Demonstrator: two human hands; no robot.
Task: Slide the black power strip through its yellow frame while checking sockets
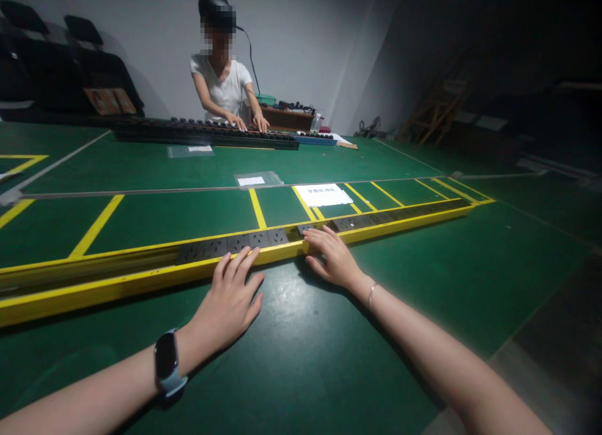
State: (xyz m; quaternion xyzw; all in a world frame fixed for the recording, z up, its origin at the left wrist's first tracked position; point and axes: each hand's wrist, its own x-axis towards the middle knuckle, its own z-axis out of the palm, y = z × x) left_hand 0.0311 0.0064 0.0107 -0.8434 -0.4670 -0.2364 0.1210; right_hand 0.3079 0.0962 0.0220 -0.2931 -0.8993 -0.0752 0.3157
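A long yellow channel (141,283) runs across the green table, holding a row of black socket modules (237,242). Its left stretch has no modules in it. My left hand (230,297) rests with spread fingers against the channel's near wall, fingertips close to the sockets. My right hand (332,256) reaches over the near wall, its fingertips on a single socket module (303,229) beside a gap in the row. Further sockets (376,219) continue to the right. Neither hand has its fingers wrapped round anything.
A white paper sign (324,195) lies behind the channel among yellow tape lines (258,208). Plastic bags with labels (258,180) lie farther back. Across the table (376,322), a person in a white shirt (223,87) handles a long black strip (207,134). Chairs (101,65) stand at back left.
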